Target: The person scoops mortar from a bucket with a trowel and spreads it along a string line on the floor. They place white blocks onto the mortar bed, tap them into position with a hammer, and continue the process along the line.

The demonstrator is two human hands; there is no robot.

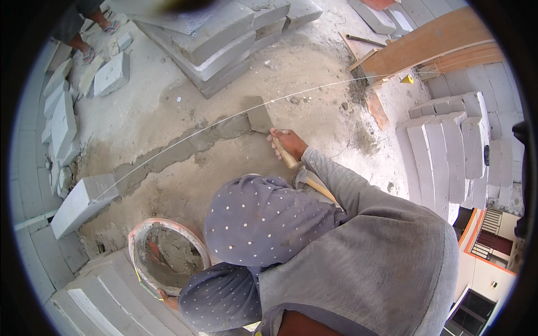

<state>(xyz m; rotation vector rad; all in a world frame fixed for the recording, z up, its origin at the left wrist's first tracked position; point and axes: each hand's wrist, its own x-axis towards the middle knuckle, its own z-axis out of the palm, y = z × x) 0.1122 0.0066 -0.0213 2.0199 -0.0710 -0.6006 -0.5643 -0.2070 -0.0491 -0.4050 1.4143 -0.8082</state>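
Note:
My right hand (288, 143) is wrapped round the wooden handle of a trowel (259, 119). Its flat, mortar-coated blade rests at the right end of a strip of wet grey mortar (162, 157) on the ground. Low on the left, my left hand (169, 300) grips the near edge of a round bucket (136, 235), partly hidden by my knee in dotted cloth. Grey mortar (176, 260) lies inside the bucket. Beside my right forearm is a wooden-handled tool (318, 186) with a metal head, partly covered by my knee.
A taut white string (218, 121) crosses above the mortar strip, passing a pale block (85, 203) at its left end. Blocks are stacked ahead (210, 50), at right (443, 157) and lower left (106, 288). Wooden boards (428, 45) stand upper right; another person's feet (111, 27) show upper left.

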